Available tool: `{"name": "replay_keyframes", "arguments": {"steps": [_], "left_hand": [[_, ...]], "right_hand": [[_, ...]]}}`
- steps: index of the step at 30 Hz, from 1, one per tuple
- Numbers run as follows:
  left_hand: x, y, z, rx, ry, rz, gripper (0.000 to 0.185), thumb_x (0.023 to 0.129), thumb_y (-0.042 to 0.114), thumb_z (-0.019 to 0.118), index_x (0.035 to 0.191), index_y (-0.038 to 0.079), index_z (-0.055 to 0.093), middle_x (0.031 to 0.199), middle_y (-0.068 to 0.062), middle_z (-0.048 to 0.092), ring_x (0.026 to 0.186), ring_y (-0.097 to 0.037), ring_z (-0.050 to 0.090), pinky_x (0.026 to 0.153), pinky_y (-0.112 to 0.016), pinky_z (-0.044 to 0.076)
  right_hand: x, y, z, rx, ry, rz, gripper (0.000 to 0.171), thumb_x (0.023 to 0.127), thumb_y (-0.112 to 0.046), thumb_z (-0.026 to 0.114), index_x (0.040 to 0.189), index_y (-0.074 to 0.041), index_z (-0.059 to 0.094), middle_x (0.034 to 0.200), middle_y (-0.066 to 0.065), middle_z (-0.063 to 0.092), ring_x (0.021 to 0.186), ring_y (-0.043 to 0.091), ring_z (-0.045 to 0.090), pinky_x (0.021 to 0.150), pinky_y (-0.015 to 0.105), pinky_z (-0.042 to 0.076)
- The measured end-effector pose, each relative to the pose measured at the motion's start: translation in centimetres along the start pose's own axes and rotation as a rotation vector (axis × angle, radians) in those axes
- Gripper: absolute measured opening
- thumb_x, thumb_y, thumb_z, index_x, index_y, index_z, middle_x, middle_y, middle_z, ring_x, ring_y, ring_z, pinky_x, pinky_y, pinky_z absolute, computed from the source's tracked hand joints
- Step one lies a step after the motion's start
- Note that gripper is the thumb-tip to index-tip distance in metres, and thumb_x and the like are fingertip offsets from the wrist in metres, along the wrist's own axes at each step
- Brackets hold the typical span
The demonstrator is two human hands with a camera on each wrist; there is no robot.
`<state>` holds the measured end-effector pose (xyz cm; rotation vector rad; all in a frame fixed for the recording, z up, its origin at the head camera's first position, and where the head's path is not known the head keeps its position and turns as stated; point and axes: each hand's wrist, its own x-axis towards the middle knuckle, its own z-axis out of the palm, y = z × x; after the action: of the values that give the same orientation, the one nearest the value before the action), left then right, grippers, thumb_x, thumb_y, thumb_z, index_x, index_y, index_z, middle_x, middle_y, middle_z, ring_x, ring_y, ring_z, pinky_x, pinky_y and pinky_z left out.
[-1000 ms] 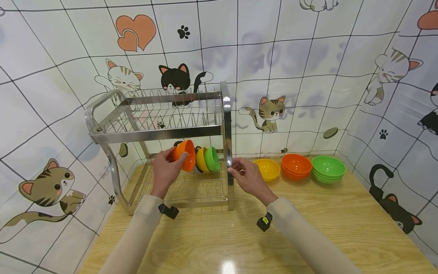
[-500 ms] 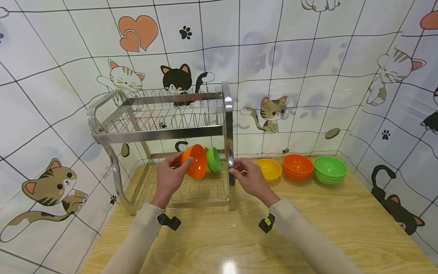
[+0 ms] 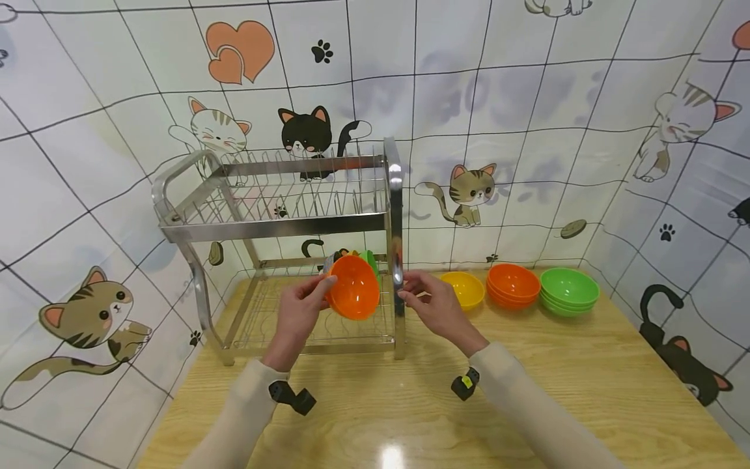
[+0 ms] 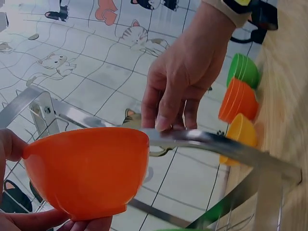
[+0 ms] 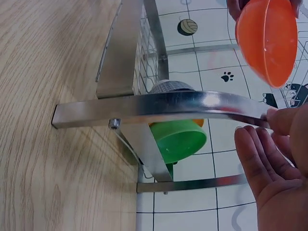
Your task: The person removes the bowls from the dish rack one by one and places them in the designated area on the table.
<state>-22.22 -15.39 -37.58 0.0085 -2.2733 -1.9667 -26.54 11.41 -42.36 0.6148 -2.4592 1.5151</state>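
My left hand (image 3: 313, 301) grips an orange bowl (image 3: 353, 296) by its rim, thumb on the near edge, in front of the lower tier of a steel two-tier dish rack (image 3: 275, 229). The bowl's mouth is tilted toward me. In the left wrist view the orange bowl (image 4: 86, 171) fills the lower left. My right hand (image 3: 420, 294) pinches the rack's front right post (image 3: 398, 306); this right hand (image 4: 185, 82) shows with its fingers over the bar. A green bowl (image 5: 179, 139) stands on edge in the lower tier, with a yellow one mostly hidden behind it.
On the wooden table (image 3: 586, 384), right of the rack, sit a yellow bowl (image 3: 464, 288), a stack of orange bowls (image 3: 513, 284) and a stack of green bowls (image 3: 569, 290). Cat-patterned tiled walls close in behind and on both sides. The rack's upper tier holds nothing.
My left hand has carried the orange bowl from beside the yellow bowl in the lower tier toward me and rightward, turning its mouth to face me. The right hand stays on the post.
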Motion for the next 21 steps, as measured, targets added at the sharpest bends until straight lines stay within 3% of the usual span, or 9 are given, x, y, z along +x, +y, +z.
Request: {"name": "replay_keyframes", "arguments": {"steps": [6, 12, 21], "left_hand": [[-0.8, -0.3, 0.9, -0.133, -0.078, -0.020, 0.045, 0.100, 0.040, 0.065, 0.123, 0.001, 0.072, 0.109, -0.008, 0.073, 0.092, -0.015, 0.073, 0.088, -0.029, 0.062], [-1.7, -0.5, 1.5, -0.241, -0.101, -0.043, 0.045, 0.103, 0.036, 0.060, 0.114, -0.007, 0.071, 0.087, -0.001, 0.071, 0.085, -0.014, 0.070, 0.082, -0.029, 0.063], [-2.5, -0.4, 2.2, -0.322, -0.206, -0.083, 0.051, 0.105, 0.040, 0.054, 0.130, -0.002, 0.064, 0.110, -0.006, 0.073, 0.093, -0.017, 0.072, 0.084, -0.031, 0.063]], "right_hand": [[-1.0, 0.0, -1.5, -0.067, -0.028, -0.038, 0.038, 0.098, -0.018, 0.071, 0.133, -0.010, 0.062, 0.110, 0.006, 0.073, 0.098, 0.021, 0.070, 0.086, 0.037, 0.062], [-1.8, -0.6, -2.6, -0.128, -0.071, -0.068, 0.043, 0.097, -0.023, 0.072, 0.136, -0.011, 0.060, 0.124, 0.008, 0.071, 0.105, 0.023, 0.070, 0.090, 0.044, 0.062], [-3.4, -2.8, -5.1, -0.273, -0.092, -0.276, 0.053, 0.091, -0.018, 0.079, 0.139, -0.018, 0.059, 0.136, -0.002, 0.065, 0.117, 0.017, 0.065, 0.095, 0.042, 0.060]]}}
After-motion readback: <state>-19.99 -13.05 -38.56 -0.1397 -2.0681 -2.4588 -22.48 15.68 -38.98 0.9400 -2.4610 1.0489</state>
